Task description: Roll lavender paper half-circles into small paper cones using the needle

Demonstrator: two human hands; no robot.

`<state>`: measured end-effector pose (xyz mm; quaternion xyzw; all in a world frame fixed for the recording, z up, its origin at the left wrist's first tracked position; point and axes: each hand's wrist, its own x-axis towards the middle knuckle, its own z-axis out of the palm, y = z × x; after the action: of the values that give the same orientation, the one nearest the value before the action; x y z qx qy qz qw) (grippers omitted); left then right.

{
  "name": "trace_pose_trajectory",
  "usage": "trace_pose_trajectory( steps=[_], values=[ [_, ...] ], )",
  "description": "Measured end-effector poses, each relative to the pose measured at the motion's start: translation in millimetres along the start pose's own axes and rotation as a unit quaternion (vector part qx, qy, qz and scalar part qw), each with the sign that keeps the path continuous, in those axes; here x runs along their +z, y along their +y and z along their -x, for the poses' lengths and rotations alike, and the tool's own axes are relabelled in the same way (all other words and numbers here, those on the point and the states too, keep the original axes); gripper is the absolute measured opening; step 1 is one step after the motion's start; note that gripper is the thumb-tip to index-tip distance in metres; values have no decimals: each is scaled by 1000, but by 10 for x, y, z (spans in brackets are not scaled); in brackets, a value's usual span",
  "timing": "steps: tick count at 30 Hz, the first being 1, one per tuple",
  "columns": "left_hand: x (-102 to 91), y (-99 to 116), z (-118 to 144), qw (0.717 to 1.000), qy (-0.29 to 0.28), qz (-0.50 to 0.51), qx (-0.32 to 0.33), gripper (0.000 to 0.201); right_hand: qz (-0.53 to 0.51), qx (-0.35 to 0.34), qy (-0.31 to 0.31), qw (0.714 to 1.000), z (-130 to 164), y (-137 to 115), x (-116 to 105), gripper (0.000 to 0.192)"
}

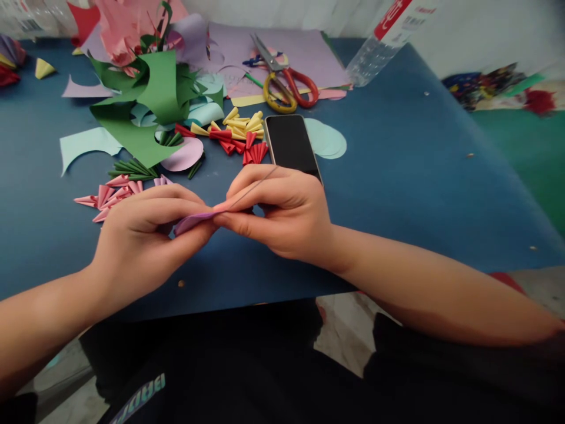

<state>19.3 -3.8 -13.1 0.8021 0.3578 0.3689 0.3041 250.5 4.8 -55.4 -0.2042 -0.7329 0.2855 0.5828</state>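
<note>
Both hands' fingers, left hand (pixel 141 232) and right hand (pixel 282 212), pinch a purple paper strip (pixel 194 221).

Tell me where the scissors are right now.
The scissors lie at the far middle of the blue table, on the lilac paper sheet, just behind the black phone.

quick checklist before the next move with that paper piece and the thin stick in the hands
1. Left hand pinches the purple paper piece: ok.
2. Right hand grips the thin stick against the paper: ok.
3. Paper wound tight on the stick: cannot tell, fingers hide it.
4. Phone lies flat on the table, close behind the right hand: ok.
5. Scissors lie away from both hands: ok.
</note>
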Motion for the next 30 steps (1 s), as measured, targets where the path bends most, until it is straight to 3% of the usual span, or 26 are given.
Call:
trace_pose_trajectory(
  steps=[13,23,30],
  values=[
    [-58,10,-15,997,-48,-51,46,15,2,-30,-34,999,-26,-4,-18,19],
    [-43,-17,-47,998,-30,-48,17,11,21,3,-61,998,2,15,-64,10],
    [-45,-27,-62,998,-45,-37,6,11,16,12,-43,999,5,28,-36,3]
  ],
)
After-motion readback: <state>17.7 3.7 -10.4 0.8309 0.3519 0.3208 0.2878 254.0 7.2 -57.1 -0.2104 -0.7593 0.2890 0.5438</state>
